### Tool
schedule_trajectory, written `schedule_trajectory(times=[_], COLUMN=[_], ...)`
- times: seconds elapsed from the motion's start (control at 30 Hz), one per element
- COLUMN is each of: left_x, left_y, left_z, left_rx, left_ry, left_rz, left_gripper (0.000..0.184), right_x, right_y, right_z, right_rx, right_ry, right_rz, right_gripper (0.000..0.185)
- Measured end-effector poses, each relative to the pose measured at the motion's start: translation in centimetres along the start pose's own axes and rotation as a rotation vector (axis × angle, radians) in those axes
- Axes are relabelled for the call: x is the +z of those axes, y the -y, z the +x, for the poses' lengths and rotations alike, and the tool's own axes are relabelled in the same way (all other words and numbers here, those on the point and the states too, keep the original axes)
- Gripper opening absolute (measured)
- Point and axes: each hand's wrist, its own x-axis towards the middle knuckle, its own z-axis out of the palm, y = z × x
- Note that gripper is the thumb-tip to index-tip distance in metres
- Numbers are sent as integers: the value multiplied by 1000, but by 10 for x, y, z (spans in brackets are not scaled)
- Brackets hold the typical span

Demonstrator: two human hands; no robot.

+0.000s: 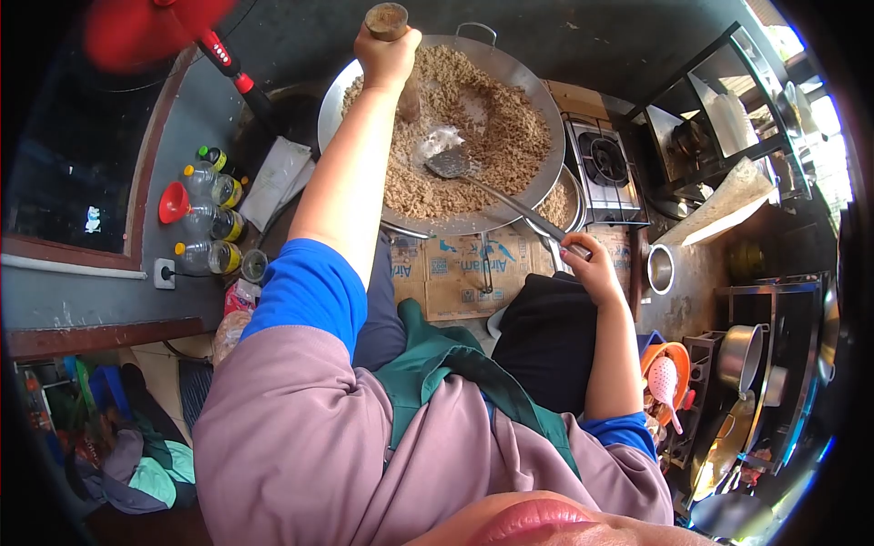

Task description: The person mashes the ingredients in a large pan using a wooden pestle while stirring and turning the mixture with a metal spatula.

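Observation:
A wide metal wok [533, 73] holds a brown crumbly food [519, 127] with a white patch [440, 141] near its middle. My left hand [387, 62] is closed round a thick wooden pestle [387, 20], upright over the wok's upper left part, its lower end in the food. In my right hand [592, 266] is the handle of a long metal spatula [496, 193], fingers wrapped round it beyond the wok's lower right rim. The spatula's blade lies on the food just below the white patch.
Right of the wok are a gas stove [605, 164], a smaller pan [563, 202] of similar food and a white pot [660, 269]. Several bottles [226, 191] and a red funnel [174, 202] stand left. Flattened cardboard [446, 284] lies below the wok. A red fan [150, 32] is upper left.

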Motion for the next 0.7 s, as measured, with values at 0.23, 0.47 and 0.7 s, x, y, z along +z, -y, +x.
schedule_trajectory(times=[0.23, 0.47, 0.7], left_x=[-1, -8, -12], left_y=[-34, -39, -8], left_z=[2, 3, 1], left_rx=[-5, 46, 107], left_ry=[31, 60, 128], left_rz=[-29, -3, 42], left_gripper=[11, 11, 13], right_x=[1, 0, 1], right_y=[1, 0, -1], right_z=[-1, 0, 2], right_rx=[14, 16, 6], right_ry=[2, 3, -2], right_rz=[17, 9, -11], right_gripper=[15, 15, 16])
